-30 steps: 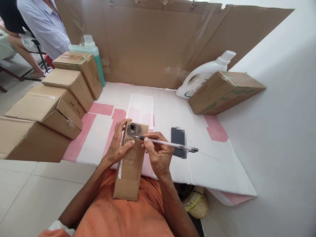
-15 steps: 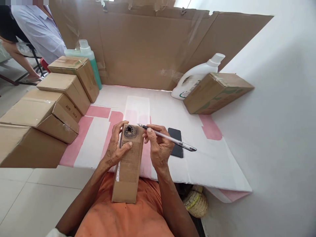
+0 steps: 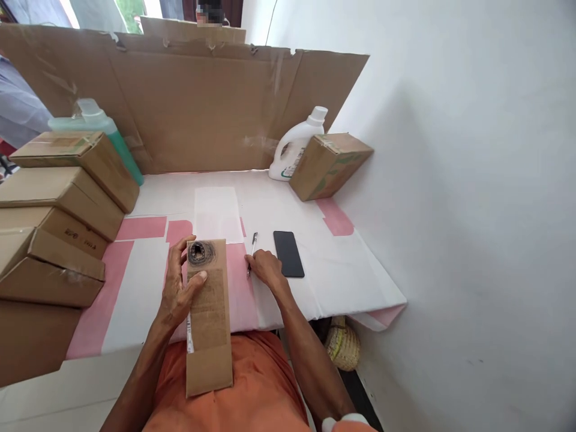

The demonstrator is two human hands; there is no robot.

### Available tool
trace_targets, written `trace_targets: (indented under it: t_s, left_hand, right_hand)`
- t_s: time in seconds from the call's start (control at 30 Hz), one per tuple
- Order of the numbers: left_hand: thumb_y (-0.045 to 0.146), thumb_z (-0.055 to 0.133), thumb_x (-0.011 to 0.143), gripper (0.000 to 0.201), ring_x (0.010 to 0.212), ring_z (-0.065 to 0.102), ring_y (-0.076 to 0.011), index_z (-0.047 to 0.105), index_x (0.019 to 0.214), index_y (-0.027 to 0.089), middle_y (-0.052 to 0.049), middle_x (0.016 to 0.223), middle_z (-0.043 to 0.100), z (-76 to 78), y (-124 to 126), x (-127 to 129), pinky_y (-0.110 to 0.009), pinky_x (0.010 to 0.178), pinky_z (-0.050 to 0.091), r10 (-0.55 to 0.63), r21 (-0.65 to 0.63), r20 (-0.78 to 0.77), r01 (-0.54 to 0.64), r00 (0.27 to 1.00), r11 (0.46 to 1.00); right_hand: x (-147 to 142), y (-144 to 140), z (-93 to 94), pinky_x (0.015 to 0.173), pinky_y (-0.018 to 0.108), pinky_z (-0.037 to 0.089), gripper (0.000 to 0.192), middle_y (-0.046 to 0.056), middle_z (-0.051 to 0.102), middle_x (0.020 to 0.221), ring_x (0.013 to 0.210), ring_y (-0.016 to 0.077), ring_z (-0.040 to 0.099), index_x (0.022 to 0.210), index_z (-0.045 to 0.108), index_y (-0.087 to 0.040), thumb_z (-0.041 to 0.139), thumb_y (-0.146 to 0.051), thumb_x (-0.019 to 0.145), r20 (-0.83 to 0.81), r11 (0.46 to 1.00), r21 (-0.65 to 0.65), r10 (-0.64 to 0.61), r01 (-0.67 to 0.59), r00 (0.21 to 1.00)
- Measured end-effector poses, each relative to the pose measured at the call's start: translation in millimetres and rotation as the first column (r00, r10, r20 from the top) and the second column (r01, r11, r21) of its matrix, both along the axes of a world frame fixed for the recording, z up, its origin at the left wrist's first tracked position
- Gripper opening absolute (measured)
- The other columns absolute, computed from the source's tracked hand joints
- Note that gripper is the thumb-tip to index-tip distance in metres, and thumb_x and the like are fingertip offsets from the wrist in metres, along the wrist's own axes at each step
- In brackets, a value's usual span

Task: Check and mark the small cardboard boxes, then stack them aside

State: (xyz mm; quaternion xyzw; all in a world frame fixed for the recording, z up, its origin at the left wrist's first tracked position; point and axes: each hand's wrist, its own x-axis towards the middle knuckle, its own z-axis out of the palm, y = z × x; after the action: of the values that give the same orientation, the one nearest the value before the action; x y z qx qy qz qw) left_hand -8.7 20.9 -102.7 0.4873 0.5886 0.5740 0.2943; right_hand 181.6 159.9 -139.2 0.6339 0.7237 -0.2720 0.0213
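Note:
My left hand (image 3: 182, 288) is wrapped around the left edge of a narrow cardboard box (image 3: 207, 327), its thumb pressed on the top face. Near the box's far end is a small dark hole ringed with black ink scribbles (image 3: 201, 253). The near end of the box rests against my orange clothing. To the right, my right hand (image 3: 265, 267) is low over the table, fingertips closed on a clear-barrelled pen (image 3: 254, 241) that lies along the cloth. A black phone (image 3: 289, 254) lies just right of that hand.
Several cardboard boxes (image 3: 67, 231) line the left side, with a green liquid bottle (image 3: 119, 147) behind. A cardboard panel (image 3: 202, 114) stands at the back. A white jug (image 3: 288, 153) and another box (image 3: 330, 165) stand by the right wall. A woven basket (image 3: 344, 348) sits below.
My right hand has moved away from the box's scribbled end and lowered the pen onto the table beside the phone. My left hand still holds the box. The view has swung right.

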Motion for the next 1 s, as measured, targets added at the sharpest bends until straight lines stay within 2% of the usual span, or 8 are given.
trace_targets:
  t_s: [0.13,0.27,0.37,0.53,0.73,0.83,0.9,1.0]
  left_hand:
    - [0.051,0.071,0.085,0.072,0.139,0.053,-0.0361,0.050,0.148,0.024,-0.012,0.149,0.054,4.6,0.5,-1.0,-0.055,0.121,0.040,0.017,-0.011,-0.003,-0.017,1.000,1.000]
    - [0.051,0.071,0.085,0.073,0.140,0.052,-0.0370,0.050,0.150,0.024,-0.013,0.149,0.054,5.6,0.6,-0.8,-0.057,0.122,0.038,0.028,-0.014,-0.008,-0.028,1.000,1.000]
    - [0.051,0.071,0.086,0.075,0.140,0.052,-0.0375,0.048,0.152,0.023,-0.014,0.148,0.055,3.5,0.9,-1.2,-0.056,0.120,0.041,0.011,-0.016,0.010,-0.011,1.000,1.000]
    - [0.051,0.071,0.086,0.074,0.139,0.053,-0.0365,0.048,0.151,0.024,-0.013,0.146,0.055,0.0,-0.4,-1.9,-0.055,0.120,0.041,0.019,0.004,0.019,-0.019,1.000,1.000]
    - [0.051,0.071,0.086,0.073,0.138,0.053,-0.0359,0.048,0.150,0.025,-0.012,0.145,0.055,-2.4,-1.2,-2.1,-0.055,0.119,0.043,0.046,-0.003,0.037,-0.046,0.998,0.999]
    - [0.051,0.069,0.087,0.072,0.138,0.054,-0.0362,0.048,0.150,0.024,-0.013,0.146,0.054,-1.9,-1.9,-2.3,-0.056,0.118,0.042,0.028,0.005,0.031,-0.028,0.999,1.000]
    - [0.051,0.069,0.088,0.072,0.139,0.053,-0.0368,0.047,0.151,0.024,-0.014,0.146,0.055,-1.2,-2.3,-1.9,-0.056,0.117,0.043,0.021,0.000,0.026,-0.021,0.999,1.000]
    - [0.050,0.069,0.088,0.071,0.140,0.053,-0.0374,0.047,0.150,0.024,-0.015,0.146,0.056,0.1,-1.0,0.1,-0.056,0.117,0.043,0.009,0.005,0.004,-0.009,1.000,1.000]
  right_hand:
    - [19.1,-4.0,9.0,0.086,0.038,0.050,0.046,0.023,0.074,0.120,0.113,0.0347,0.070,0.114,0.071,-0.012,0.054,-0.054,0.106,0.023,0.992,0.080,-0.100,0.098,0.995]
    - [52.7,-8.0,12.6,0.106,0.052,0.046,0.066,0.034,0.051,0.150,0.143,0.0439,0.048,0.144,0.050,0.000,0.070,-0.043,0.097,0.057,0.927,0.183,-0.344,0.329,0.937]
    - [72.5,-7.4,5.9,0.110,0.058,0.045,0.073,0.035,0.052,0.147,0.143,0.0474,0.046,0.139,0.053,0.002,0.081,-0.041,0.088,0.037,0.905,0.139,-0.412,0.403,0.911]
    - [82.0,4.6,-6.8,0.103,0.052,0.052,0.087,0.034,0.060,0.139,0.132,0.0468,0.060,0.136,0.053,-0.001,0.091,-0.045,0.071,-0.084,0.894,0.056,-0.439,0.444,0.894]
    - [78.9,13.4,-18.2,0.093,0.045,0.056,0.040,0.019,0.077,0.111,0.111,0.0384,0.073,0.106,0.069,-0.014,0.078,-0.038,0.076,-0.368,0.882,-0.043,-0.450,0.469,0.814]
    - [80.9,1.6,-12.7,0.090,0.045,0.060,0.034,0.015,0.079,0.105,0.105,0.0354,0.076,0.105,0.069,-0.015,0.072,-0.035,0.078,-0.523,0.884,-0.112,-0.440,0.453,0.730]
    - [81.6,-16.6,0.0,0.087,0.044,0.063,0.039,0.014,0.080,0.106,0.101,0.0326,0.078,0.111,0.068,-0.015,0.073,-0.039,0.081,-0.657,0.888,-0.213,-0.439,0.408,0.613]
    - [75.1,-54.6,30.9,0.087,0.042,0.067,0.053,0.014,0.078,0.122,0.102,0.0291,0.080,0.122,0.066,-0.017,0.086,-0.041,0.080,-0.838,0.856,-0.473,-0.510,0.208,0.196]
